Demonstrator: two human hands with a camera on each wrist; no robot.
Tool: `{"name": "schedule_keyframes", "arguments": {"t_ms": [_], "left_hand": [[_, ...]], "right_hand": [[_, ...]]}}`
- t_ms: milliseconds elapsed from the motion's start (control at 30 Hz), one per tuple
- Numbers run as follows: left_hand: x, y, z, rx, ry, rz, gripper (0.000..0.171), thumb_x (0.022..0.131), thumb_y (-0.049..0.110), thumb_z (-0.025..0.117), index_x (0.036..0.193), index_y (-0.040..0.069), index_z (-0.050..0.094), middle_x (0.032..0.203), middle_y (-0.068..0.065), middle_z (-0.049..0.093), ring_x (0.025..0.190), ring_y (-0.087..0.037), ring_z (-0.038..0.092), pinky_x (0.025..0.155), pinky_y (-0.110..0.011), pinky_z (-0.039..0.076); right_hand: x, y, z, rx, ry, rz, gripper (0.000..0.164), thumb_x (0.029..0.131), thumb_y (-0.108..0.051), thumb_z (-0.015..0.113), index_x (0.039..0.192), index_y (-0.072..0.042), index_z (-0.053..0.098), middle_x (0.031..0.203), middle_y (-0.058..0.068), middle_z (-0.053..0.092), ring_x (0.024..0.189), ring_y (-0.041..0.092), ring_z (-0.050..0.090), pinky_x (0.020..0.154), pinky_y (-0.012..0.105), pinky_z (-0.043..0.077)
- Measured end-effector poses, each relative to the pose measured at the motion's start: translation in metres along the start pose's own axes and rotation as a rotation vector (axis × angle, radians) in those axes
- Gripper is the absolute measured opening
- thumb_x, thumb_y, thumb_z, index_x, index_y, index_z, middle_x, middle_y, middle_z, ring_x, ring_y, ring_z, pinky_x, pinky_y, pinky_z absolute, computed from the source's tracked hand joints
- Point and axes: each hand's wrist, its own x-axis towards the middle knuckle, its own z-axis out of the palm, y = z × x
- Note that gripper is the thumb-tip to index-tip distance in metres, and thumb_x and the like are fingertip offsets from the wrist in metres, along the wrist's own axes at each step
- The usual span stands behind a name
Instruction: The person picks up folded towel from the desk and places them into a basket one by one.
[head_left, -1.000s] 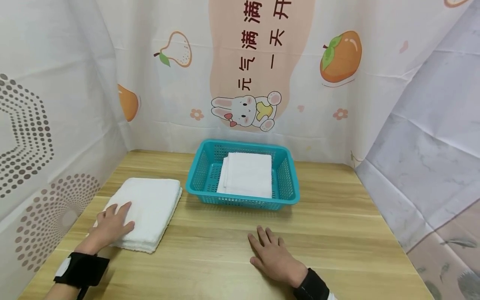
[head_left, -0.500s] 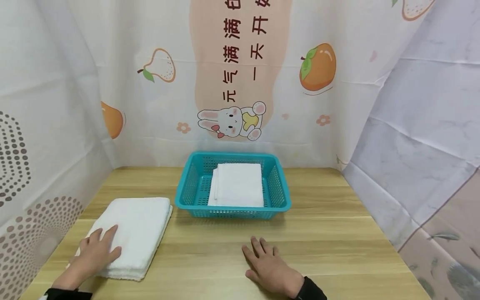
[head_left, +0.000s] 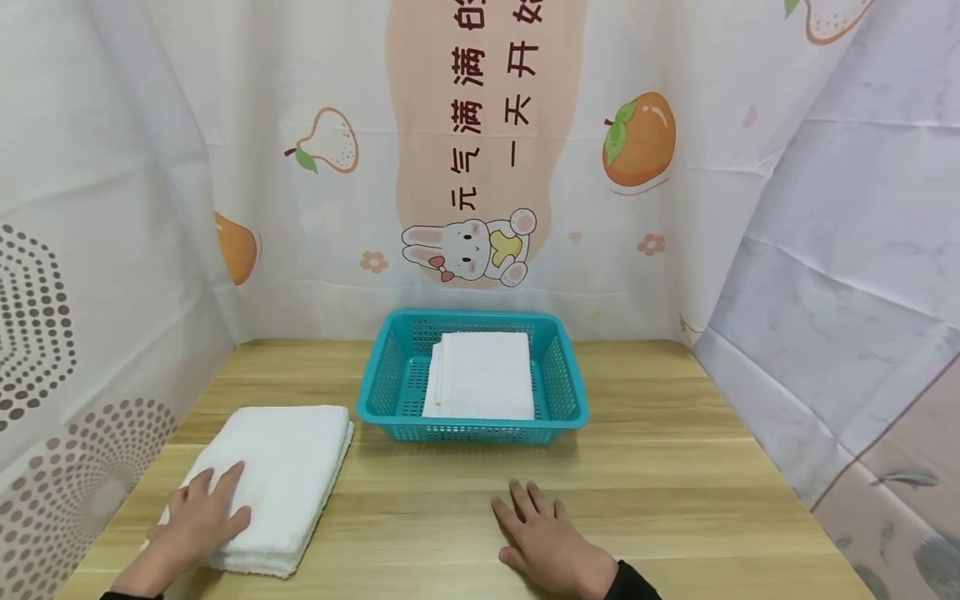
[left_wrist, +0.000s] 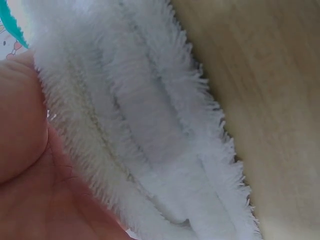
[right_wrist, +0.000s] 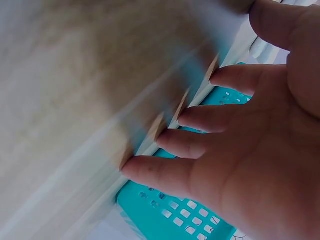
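Note:
A stack of folded white towels lies on the table's left side. My left hand rests on its near left corner, fingers spread over the top. Close up in the left wrist view, the fluffy folded layers show beside my palm. My right hand rests on the bare wood in front of the basket, fingers extended and holding nothing. Its fingertips touch the table in the right wrist view. A folded white towel sits inside the turquoise plastic basket at the back middle.
The wooden table reaches back to a printed white curtain right behind the basket. More cloth hangs along the left side and the right side.
The head view has shifted, so the table and everything on it sit lower in the picture. Both hands keep their places, the left on the towels and the right on the table.

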Motion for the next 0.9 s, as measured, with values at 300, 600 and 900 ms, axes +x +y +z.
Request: {"name": "schedule_keyframes", "arguments": {"t_ms": [300, 600, 900], "left_hand": [[-0.005, 0.004, 0.006, -0.006, -0.003, -0.039, 0.077, 0.094, 0.039, 0.055, 0.150, -0.001, 0.020, 0.142, -0.045, 0.009, 0.122, -0.070, 0.014, 0.080, -0.088, 0.024], [-0.010, 0.012, 0.005, -0.010, -0.007, -0.054, 0.076, 0.094, 0.036, 0.054, 0.150, -0.002, 0.020, 0.142, -0.045, 0.008, 0.123, -0.070, 0.012, 0.081, -0.089, 0.021], [-0.015, 0.018, 0.007, -0.002, -0.017, -0.066, 0.077, 0.093, 0.036, 0.055, 0.150, -0.002, 0.019, 0.142, -0.045, 0.007, 0.123, -0.069, 0.012, 0.081, -0.088, 0.022]], "right_hand": [[-0.001, 0.001, -0.002, 0.009, 0.002, -0.016, 0.062, 0.101, -0.044, 0.052, 0.154, -0.015, 0.038, 0.160, 0.022, 0.026, 0.144, 0.047, 0.026, 0.103, 0.068, 0.033], [0.000, 0.001, -0.004, 0.012, -0.002, -0.009, 0.063, 0.101, -0.043, 0.052, 0.154, -0.014, 0.037, 0.160, 0.022, 0.026, 0.144, 0.047, 0.026, 0.103, 0.070, 0.031], [0.000, 0.001, -0.005, 0.027, -0.018, 0.003, 0.063, 0.101, -0.043, 0.053, 0.154, -0.013, 0.037, 0.160, 0.022, 0.025, 0.145, 0.046, 0.024, 0.104, 0.070, 0.030]]}}
